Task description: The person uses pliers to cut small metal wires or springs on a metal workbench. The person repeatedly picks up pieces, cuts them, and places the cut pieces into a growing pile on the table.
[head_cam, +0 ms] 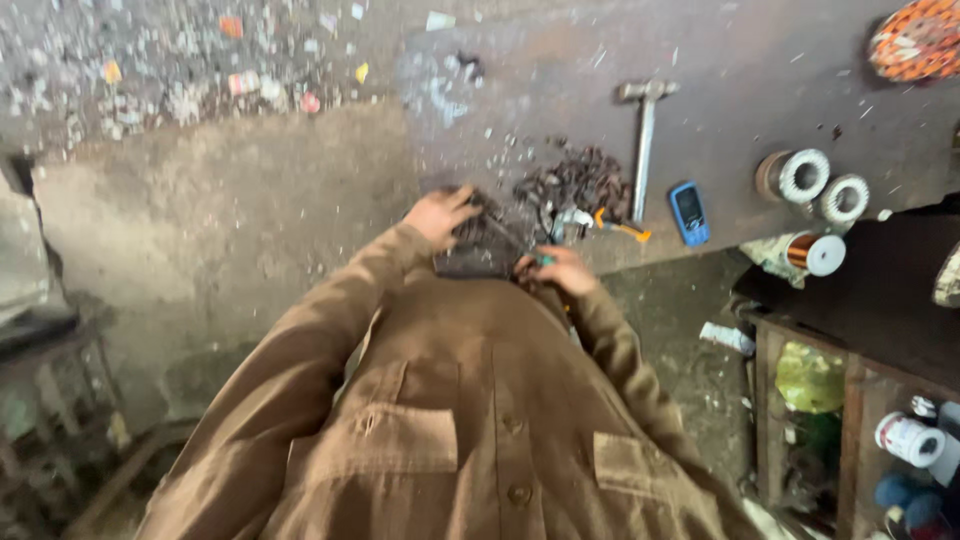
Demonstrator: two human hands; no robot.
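My left hand (440, 215) reaches out from a brown sleeve and grips the top left of a dark, wire-filled metal part (482, 248) at the near edge of the workbench (760, 70). On the part's right side, my right hand (562, 270) is closed around a small tool with a teal handle (543, 260). The frame is blurred, so the tool's tip is hard to make out. My brown buttoned shirt fills the lower half of the view.
Beyond the hands lie a heap of dark wire scraps (575, 180), orange-handled pliers (620, 228), a hammer (645, 125) and a small blue device (689, 212). Wire spools (805, 175) stand at the right. A shelf with bottles (810, 378) is lower right, and an orange mesh bundle (920, 40) upper right.
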